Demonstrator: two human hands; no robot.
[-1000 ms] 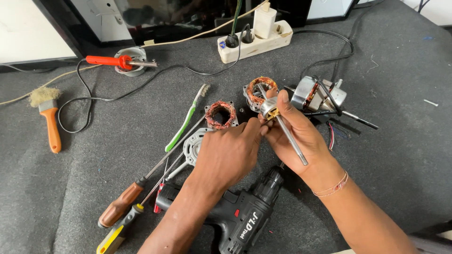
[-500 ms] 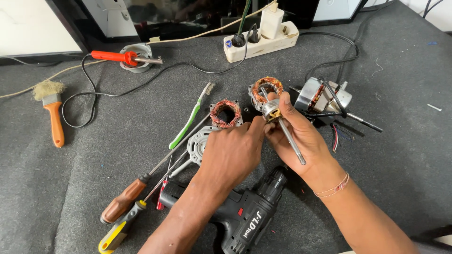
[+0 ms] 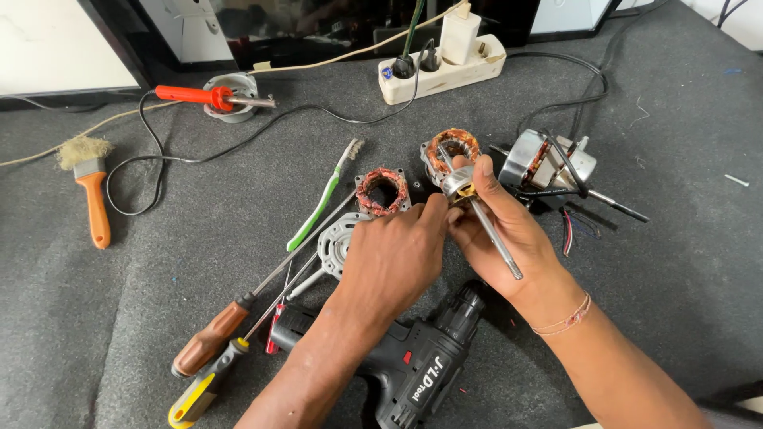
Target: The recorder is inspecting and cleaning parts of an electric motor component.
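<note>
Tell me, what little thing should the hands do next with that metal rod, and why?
Probably the left hand should pinch the small brass piece at the top of the metal rod and work it along. The right hand already grips the rod, and the left fingertips sit right at that piece.

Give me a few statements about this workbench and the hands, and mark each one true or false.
1. The right hand holds a metal motor shaft. True.
2. The cordless drill lies beside the power strip. False: it lies at the near edge, under the forearms, far from the strip.
3. The green toothbrush lies left of the left hand. True.
4. The paintbrush has a blue handle. False: the handle is orange.
5. Two screwdrivers lie left of the drill. True.
</note>
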